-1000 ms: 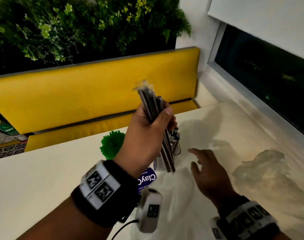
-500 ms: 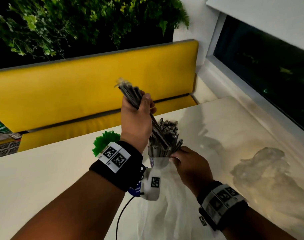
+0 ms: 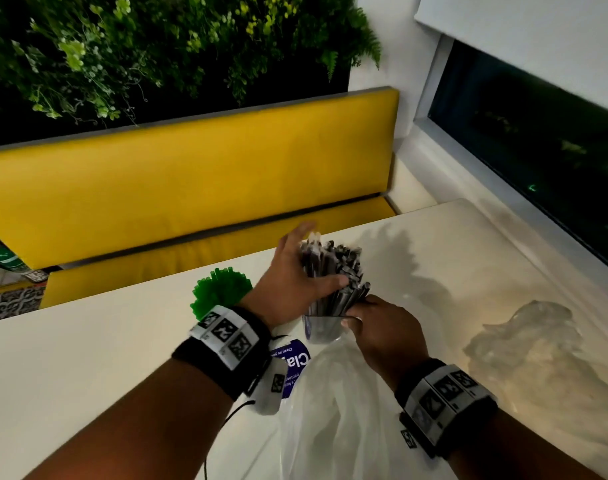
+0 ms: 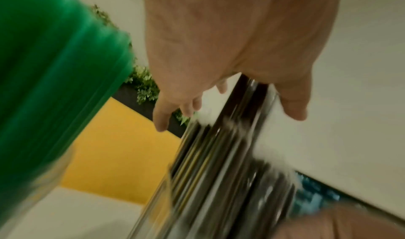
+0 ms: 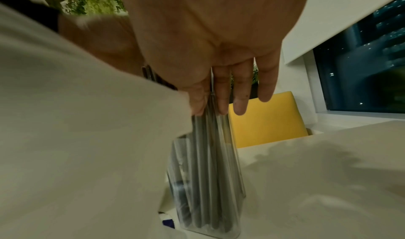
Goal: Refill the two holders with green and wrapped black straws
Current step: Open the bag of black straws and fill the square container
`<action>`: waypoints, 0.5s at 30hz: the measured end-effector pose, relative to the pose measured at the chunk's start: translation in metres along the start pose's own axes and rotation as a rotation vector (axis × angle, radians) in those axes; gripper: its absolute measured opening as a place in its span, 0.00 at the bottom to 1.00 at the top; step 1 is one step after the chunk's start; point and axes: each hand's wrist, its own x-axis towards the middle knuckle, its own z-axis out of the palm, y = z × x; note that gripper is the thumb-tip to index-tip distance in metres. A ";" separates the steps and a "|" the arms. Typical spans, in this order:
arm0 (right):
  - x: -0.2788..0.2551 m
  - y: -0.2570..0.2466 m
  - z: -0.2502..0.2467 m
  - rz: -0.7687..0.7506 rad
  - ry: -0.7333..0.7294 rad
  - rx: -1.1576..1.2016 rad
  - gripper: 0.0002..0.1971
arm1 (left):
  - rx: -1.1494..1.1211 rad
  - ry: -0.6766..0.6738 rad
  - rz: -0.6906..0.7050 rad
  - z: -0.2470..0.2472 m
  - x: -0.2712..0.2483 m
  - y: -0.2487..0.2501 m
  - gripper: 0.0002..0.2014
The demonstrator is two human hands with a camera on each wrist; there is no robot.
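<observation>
Wrapped black straws (image 3: 333, 268) stand packed in a clear holder (image 3: 321, 332) on the white table (image 3: 70, 358). My left hand (image 3: 316, 265) lies against their upper part with straight spread fingers and the thumb across the front; the left wrist view shows the straws (image 4: 230, 147) running between its thumb and fingers (image 4: 161, 121). My right hand (image 3: 358, 310) grips the holder at its rim from the right, its fingers (image 5: 221, 104) lying along the straws above the holder (image 5: 208, 190). A fan of green straws (image 3: 221, 292) stands just left, behind my left wrist.
A clear plastic bag (image 3: 330, 410) with a blue label (image 3: 295, 368) lies in front of the holder. Crumpled clear plastic (image 3: 538, 341) sits on the right of the table. A yellow bench (image 3: 191, 185) runs behind the far edge, and a dark window (image 3: 538, 150) is at right.
My left hand came down with its bundle of black straws into the holder and spread its fingers. My right hand moved from the table onto the holder's rim.
</observation>
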 end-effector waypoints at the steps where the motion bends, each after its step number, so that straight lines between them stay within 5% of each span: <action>1: 0.000 0.000 0.000 0.002 -0.004 -0.007 0.08 | -0.043 -0.009 0.013 -0.009 -0.003 0.012 0.52; 4: 0.002 0.001 0.002 0.006 -0.005 -0.025 0.08 | -0.032 0.069 0.226 -0.031 -0.003 0.058 0.53; 7: 0.003 0.001 0.005 0.014 0.002 -0.043 0.08 | 0.337 0.193 0.446 -0.017 0.010 0.075 0.41; 9: 0.005 0.001 0.007 0.030 -0.004 -0.043 0.10 | 0.738 0.102 0.390 0.009 0.019 0.056 0.37; 11: 0.006 0.002 0.010 0.032 -0.005 -0.037 0.11 | 0.996 -0.127 0.271 0.036 0.020 0.020 0.35; 15: 0.007 0.005 0.015 0.025 -0.004 -0.055 0.12 | 0.991 -0.195 0.282 0.039 0.024 0.007 0.34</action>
